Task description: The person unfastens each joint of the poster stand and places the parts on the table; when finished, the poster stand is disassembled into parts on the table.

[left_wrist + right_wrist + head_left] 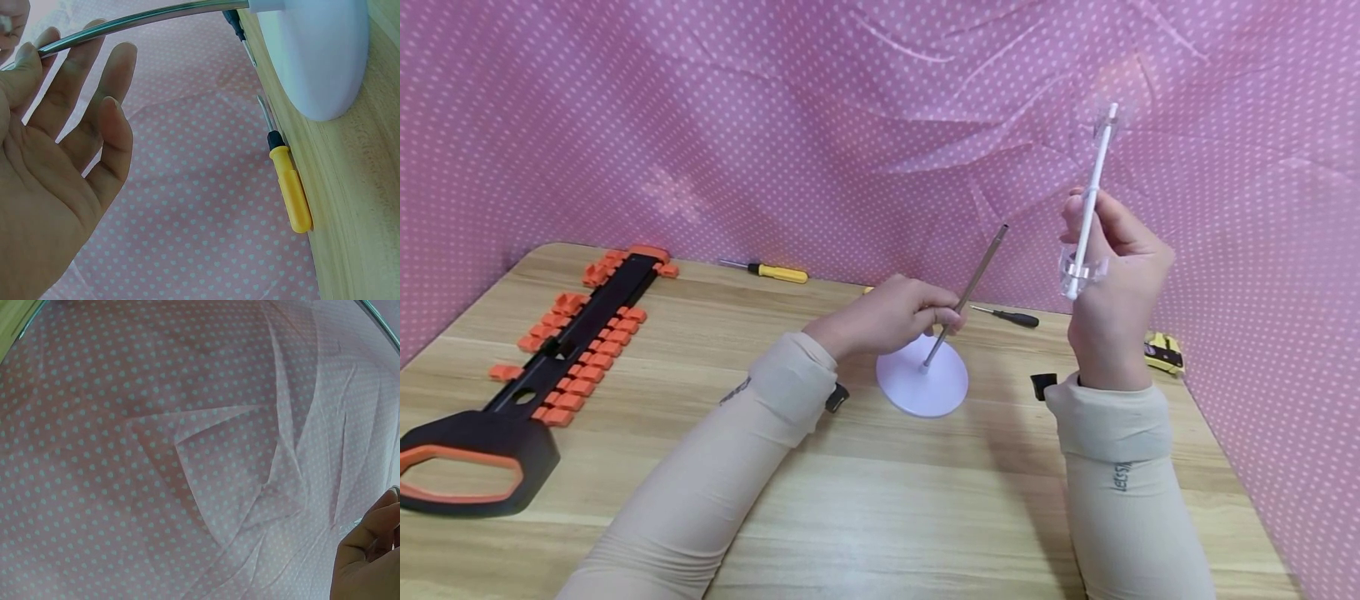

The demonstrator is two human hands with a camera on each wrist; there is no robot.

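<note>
A slim metal rod (981, 271) rises, leaning in the head view, from a round white base (925, 396) on the table. My left hand (891, 317) pinches the rod between thumb and fingertips, partway up; in the left wrist view the other fingers (115, 72) spread apart from it. Raised to the right, my right hand (1120, 279) holds a thin white bar (1100, 162) near its middle. Clear plastic pieces (1084, 268) sit at both ends of this bar. The right wrist view catches only part of that hand, and the bar is hidden there.
On the left lies a long black rack (602, 312) with orange clips along its sides. A yellow-handled screwdriver (782, 273) and a dark screwdriver (1017, 319) lie near the back edge. A yellow-and-black tool (1165, 354) is at the right edge. Pink dotted cloth (820, 125) surrounds the table.
</note>
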